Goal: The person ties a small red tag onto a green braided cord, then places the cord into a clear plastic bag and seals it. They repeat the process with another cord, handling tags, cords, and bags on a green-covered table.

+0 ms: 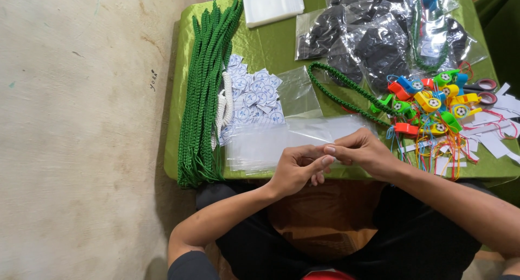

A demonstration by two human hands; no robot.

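My left hand (295, 169) and my right hand (362, 151) meet at the near edge of the green-covered table (271, 47). Their fingertips pinch the near edge of a clear plastic bag (281, 142) that lies flat on a stack of such bags. A green braided cord (346, 93) runs from the table's middle toward a pile of coloured plastic whistles (430, 104) just beyond my right hand.
A bundle of green braided cords (206, 90) lies along the left edge. Beside it are small round printed stickers (252, 93) and a white cord (226, 104). A white bag stack (272, 6), dark filled bags (379, 41), scissors (485, 90) and paper strips (495, 133) sit farther off.
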